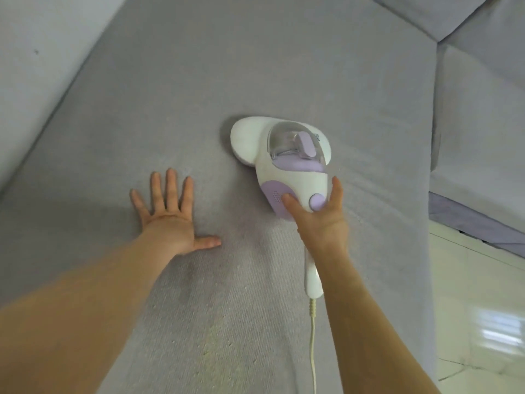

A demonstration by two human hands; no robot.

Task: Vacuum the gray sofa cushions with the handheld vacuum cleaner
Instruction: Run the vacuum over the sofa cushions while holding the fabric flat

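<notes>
A white and lilac handheld vacuum cleaner [281, 155] lies flat on the large gray sofa cushion [199, 81], its wide head pointing away from me and its clear dust cup on top. My right hand [319, 220] grips the vacuum's handle, with the thumb on the lilac side panel and the index finger stretched along the right side beside the round lilac button. To its left, my left hand [169, 214] rests palm down on the cushion with fingers spread and straight, about a hand's width from the vacuum.
The vacuum's white cord [312, 345] trails back toward me over the cushion. A second gray cushion [477, 137] lies to the right, with back cushions [454, 15] above it. Glossy white floor tiles [483, 308] show at lower right. A pale wall [37, 52] borders the left.
</notes>
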